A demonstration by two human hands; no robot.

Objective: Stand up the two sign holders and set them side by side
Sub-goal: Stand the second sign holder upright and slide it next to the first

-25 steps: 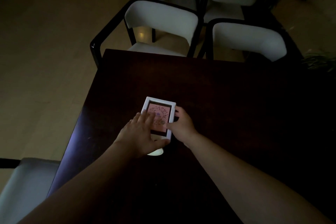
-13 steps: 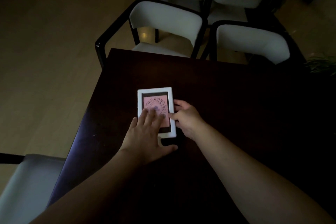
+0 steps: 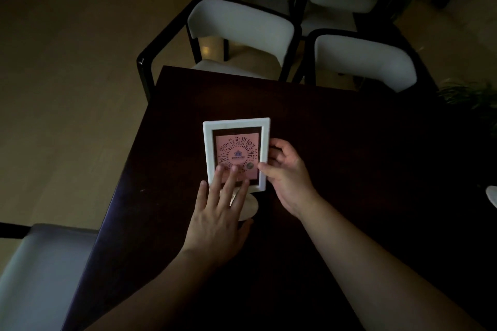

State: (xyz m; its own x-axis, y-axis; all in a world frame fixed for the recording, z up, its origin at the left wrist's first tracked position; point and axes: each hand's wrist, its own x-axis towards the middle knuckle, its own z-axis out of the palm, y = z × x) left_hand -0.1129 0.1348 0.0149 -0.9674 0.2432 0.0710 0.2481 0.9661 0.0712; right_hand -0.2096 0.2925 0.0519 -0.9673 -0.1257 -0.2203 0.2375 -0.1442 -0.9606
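Observation:
A white-framed sign holder [image 3: 236, 142] with a pink QR-code card stands tilted on its round white base [image 3: 250, 208] near the left side of the dark table [image 3: 349, 142]. My right hand [image 3: 287, 174] pinches the frame's right edge between thumb and fingers. My left hand [image 3: 220, 212] lies flat with its fingers spread over the lower part of the card and the stem. A small white curved shape [image 3: 492, 195] shows at the far right edge of the table; whether it is the second holder I cannot tell.
Two white-backed chairs with black frames [image 3: 239, 24] [image 3: 360, 59] stand at the table's far edge, with more chairs behind. A grey seat [image 3: 40, 271] is at the near left. A green plant [image 3: 470, 94] sits at the right. The room is dim.
The sign holder has tipped up from a low lean toward upright, and its base now shows. My left-hand fingers have slid down toward the card's bottom. The right hand has stayed on the edge.

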